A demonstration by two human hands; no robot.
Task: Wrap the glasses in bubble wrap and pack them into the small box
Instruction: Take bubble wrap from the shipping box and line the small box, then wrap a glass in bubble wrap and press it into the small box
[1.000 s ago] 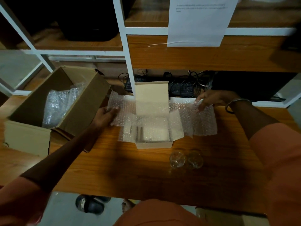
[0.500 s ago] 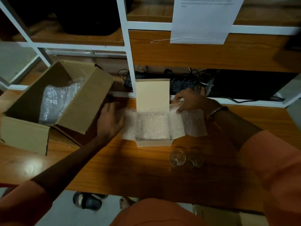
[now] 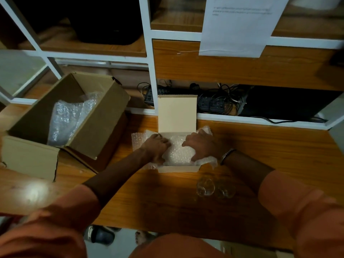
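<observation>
- Bubble wrap [image 3: 178, 149] lies as one sheet inside the small box [image 3: 177, 168], and its ends hang out over the left and right sides of the box.
- The small box stands on the wooden table [image 3: 270, 146], and its lid [image 3: 176, 112] stands upright at the far side.
- The left hand [image 3: 155, 146] presses down on the sheet at the left part of the box; its fingers are bent into the wrap, but it is not possible to tell if they grasp it or only push it.
- The right hand [image 3: 201, 144] presses on the sheet at the right part of the box, with the fingers spread and bent downward; if they pinch the wrap cannot be told either.
- A bracelet [image 3: 227, 155] sits on the right wrist.
- Two clear glasses [image 3: 214, 188] stand on the table just beside each other, near the front right corner of the small box, unwrapped and not touched by any hand.
- A large cardboard box [image 3: 89, 127] stands open at the left, tilted, with more bubble wrap [image 3: 68, 118] inside.
- A white sheet of paper [image 3: 238, 25] hangs on the shelf [image 3: 242, 67] behind the table.
</observation>
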